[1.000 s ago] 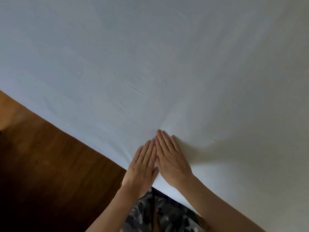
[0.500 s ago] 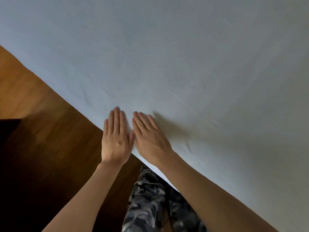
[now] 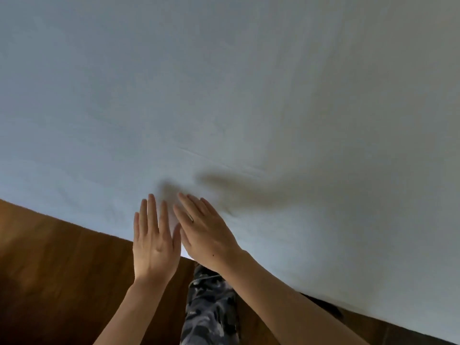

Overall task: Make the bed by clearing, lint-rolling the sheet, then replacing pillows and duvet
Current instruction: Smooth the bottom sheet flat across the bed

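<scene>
L hand point(image 3: 154, 247) + R hand point(image 3: 206, 234) flat, fingers straight — over sheet point(image 3: 224, 95) edge.

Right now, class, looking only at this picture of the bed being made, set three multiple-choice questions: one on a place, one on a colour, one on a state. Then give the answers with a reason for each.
1. Where are the two hands?
A. Near the sheet's edge by the floor
B. In the far middle of the bed
C. Down on the floor

2. What colour is the sheet?
A. Red
B. White
C. Black

3. How are the fingers of both hands?
A. Clenched in fists
B. Pinching a roller
C. Straight, holding nothing

Answers: A, the left hand and right hand are over the edge where the sheet meets the wooden floor; B, the cloth is plain white; C, all fingers are straight, holding nothing.
</scene>
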Tool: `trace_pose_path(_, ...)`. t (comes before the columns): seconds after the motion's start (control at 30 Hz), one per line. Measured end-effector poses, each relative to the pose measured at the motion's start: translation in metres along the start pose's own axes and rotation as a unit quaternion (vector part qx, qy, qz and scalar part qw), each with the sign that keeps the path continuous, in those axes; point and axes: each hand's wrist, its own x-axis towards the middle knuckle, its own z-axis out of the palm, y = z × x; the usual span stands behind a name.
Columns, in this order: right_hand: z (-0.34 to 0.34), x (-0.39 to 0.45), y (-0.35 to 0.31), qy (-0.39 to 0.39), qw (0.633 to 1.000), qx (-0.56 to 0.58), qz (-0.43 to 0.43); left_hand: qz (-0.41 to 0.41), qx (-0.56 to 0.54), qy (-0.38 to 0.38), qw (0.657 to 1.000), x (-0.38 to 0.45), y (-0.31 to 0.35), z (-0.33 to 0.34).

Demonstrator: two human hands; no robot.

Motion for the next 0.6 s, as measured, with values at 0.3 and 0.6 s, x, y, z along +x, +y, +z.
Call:
trace_pose_path(0.3, -0.053, -0.148, 0.223, 0.103, 0.954, -0.013, 0.283, 0.178, -0.001, 0.023, 0.984, 0.069, 0.205, 0.025)
trace_pose_path(0.6, -0.064, -0.346, 0.372, 0.068, 0.927, 0.019, 0.369, 0.248, 0.055, -0.082, 0.964, 0.030, 0.435, 0.115)
